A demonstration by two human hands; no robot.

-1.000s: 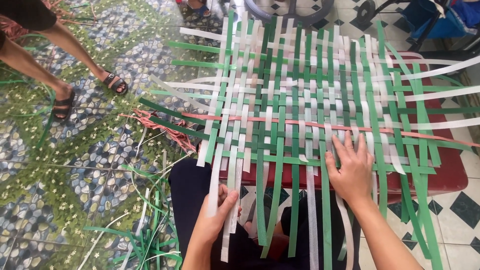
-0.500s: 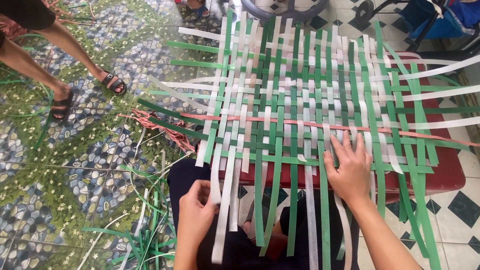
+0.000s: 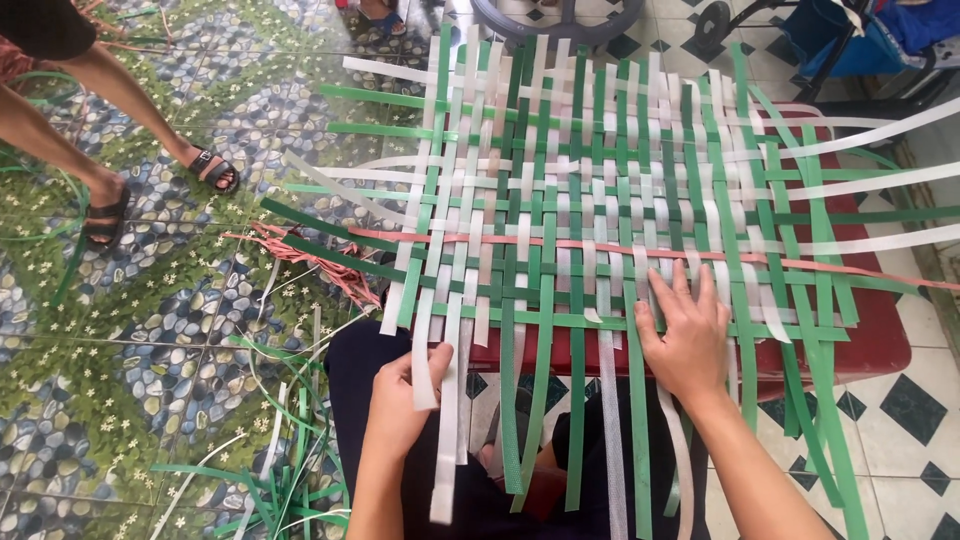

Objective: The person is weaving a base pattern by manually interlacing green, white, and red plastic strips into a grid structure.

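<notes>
A flat weave of green and white plastic strips (image 3: 600, 190) lies over a dark red low table (image 3: 880, 340). One pink strip (image 3: 560, 244) crosses it sideways. My left hand (image 3: 400, 400) pinches the loose lower end of a white strip (image 3: 428, 350) hanging off the near edge of the weave. My right hand (image 3: 685, 335) lies flat, fingers spread, pressing the lower right part of the weave.
Another person's legs in black sandals (image 3: 215, 168) stand on the patterned floor at upper left. Loose green and white strips (image 3: 270, 480) lie scattered at lower left. A bundle of pink strips (image 3: 320, 262) lies left of the weave. A chair base (image 3: 560, 15) stands at the top.
My left hand has risen from below the weave and closed on a hanging white strip. My right hand stays pressed on the weave.
</notes>
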